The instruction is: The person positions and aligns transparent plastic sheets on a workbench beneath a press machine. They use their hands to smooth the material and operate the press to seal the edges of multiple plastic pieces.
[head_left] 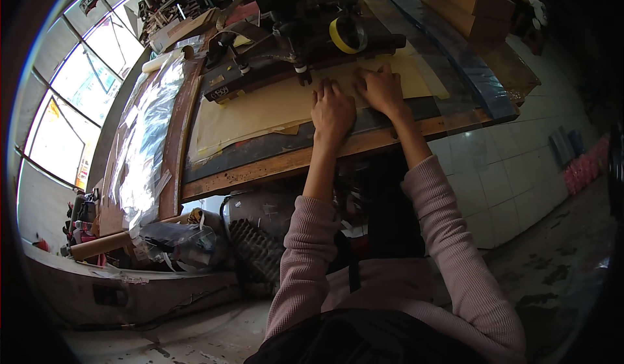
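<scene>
Both of my hands rest on a pale yellow sheet (260, 114) on the worktable. My left hand (333, 112) lies on it palm down, its fingers pointing away from me and a little apart. Just to the right, my right hand (382, 92) presses on the sheet with fingers bent and slightly spread. Neither shows anything gripped, though the fingertips are partly hidden. Just beyond my hands, a dark machine bar (227, 90) runs across the sheet. A metal fitting with a white collar (300, 69) hangs at the bar, close to my left fingers. On the bar stands a yellow-edged tape roll (348, 36).
Clear plastic film (146, 130) covers a board at the left, by the windows. Cardboard boxes (468, 3) stand at the back right. The table's wooden front edge (260, 169) runs below my wrists. Filled plastic bags (182, 240) sit under the table.
</scene>
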A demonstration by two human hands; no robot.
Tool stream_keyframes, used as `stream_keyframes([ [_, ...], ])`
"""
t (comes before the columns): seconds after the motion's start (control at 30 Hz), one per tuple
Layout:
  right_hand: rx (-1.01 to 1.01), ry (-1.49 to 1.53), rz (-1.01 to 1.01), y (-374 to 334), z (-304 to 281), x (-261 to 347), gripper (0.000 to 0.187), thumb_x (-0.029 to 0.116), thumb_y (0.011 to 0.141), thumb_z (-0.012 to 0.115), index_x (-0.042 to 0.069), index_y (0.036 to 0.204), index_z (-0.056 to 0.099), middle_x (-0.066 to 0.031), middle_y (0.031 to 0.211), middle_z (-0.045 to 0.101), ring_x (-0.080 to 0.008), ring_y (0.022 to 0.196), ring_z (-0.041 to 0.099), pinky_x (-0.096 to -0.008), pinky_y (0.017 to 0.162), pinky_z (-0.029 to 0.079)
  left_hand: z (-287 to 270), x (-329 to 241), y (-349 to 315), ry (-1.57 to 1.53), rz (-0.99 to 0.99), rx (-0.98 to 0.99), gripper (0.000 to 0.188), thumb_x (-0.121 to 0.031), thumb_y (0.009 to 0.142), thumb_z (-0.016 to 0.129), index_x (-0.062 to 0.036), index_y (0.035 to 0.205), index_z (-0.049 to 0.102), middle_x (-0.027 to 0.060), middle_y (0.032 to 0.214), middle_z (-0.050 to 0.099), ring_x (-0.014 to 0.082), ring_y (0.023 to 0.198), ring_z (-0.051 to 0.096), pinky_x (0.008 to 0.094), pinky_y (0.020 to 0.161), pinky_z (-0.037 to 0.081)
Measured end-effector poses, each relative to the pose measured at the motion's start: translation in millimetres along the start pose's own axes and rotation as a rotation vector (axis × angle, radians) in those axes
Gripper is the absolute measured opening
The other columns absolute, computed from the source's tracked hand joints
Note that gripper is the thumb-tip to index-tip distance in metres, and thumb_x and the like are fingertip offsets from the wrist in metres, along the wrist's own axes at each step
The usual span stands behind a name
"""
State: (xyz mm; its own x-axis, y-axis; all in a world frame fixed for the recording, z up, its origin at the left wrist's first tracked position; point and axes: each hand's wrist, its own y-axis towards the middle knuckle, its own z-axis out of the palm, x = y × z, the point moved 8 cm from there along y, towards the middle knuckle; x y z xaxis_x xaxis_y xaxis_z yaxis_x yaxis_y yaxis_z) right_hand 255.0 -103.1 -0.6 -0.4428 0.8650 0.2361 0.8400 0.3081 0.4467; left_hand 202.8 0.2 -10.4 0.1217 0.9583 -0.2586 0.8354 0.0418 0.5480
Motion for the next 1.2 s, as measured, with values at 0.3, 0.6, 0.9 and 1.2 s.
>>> stream_keyframes([
  [0.3,-0.026,0.001,-0.002,2.6,5.7,-1.6,0.028,0.032,0.082,0.054,0.014,0.1,0.064,-0.0067,0.086,0.066,-0.0282,0.103,0.049,-0.0464,0.082,0.039,5.9,2.7,3.3,0.008,-0.015,0.059,0.051,-0.025,0.081,0.049,0.0068,0.12,0.044,0.0258,0.13,0.042,0.0363,0.124,0.039,0.0467,0.103,0.03],
  [0.6,-0.019,-0.004,0.011,8.5,3.2,-0.7,0.025,0.029,0.082,0.051,0.012,0.097,0.063,-0.0065,0.087,0.066,-0.0281,0.102,0.05,-0.0463,0.08,0.039,-6.6,-0.3,12.2,-0.123,-0.06,0.108,0.038,-0.024,0.08,0.052,-0.0008,0.11,0.056,0.027,0.106,0.057,0.0421,0.102,0.053,0.0483,0.087,0.043],
  [0.9,-0.088,0.004,-0.017,8.5,1.2,4.7,0.025,0.028,0.082,0.051,0.011,0.094,0.064,-0.0086,0.084,0.066,-0.0278,0.099,0.052,-0.0465,0.079,0.04,-14.7,-1.1,-5.3,-0.147,-0.004,-0.006,0.037,-0.026,0.082,0.049,-0.0058,0.112,0.056,0.0156,0.117,0.056,0.0429,0.099,0.054,0.0472,0.088,0.043],
  [1.2,-0.15,0.287,-0.172,-1.9,-10.6,17.0,0.023,0.024,0.081,0.056,0.003,0.086,0.065,-0.017,0.083,0.064,-0.033,0.086,0.06,-0.0426,0.077,0.047,-14.8,-2.9,-5.0,-0.127,-0.009,0.015,0.033,-0.025,0.083,0.051,-0.0046,0.108,0.056,0.0143,0.119,0.055,0.0387,0.099,0.056,0.0462,0.091,0.042],
])
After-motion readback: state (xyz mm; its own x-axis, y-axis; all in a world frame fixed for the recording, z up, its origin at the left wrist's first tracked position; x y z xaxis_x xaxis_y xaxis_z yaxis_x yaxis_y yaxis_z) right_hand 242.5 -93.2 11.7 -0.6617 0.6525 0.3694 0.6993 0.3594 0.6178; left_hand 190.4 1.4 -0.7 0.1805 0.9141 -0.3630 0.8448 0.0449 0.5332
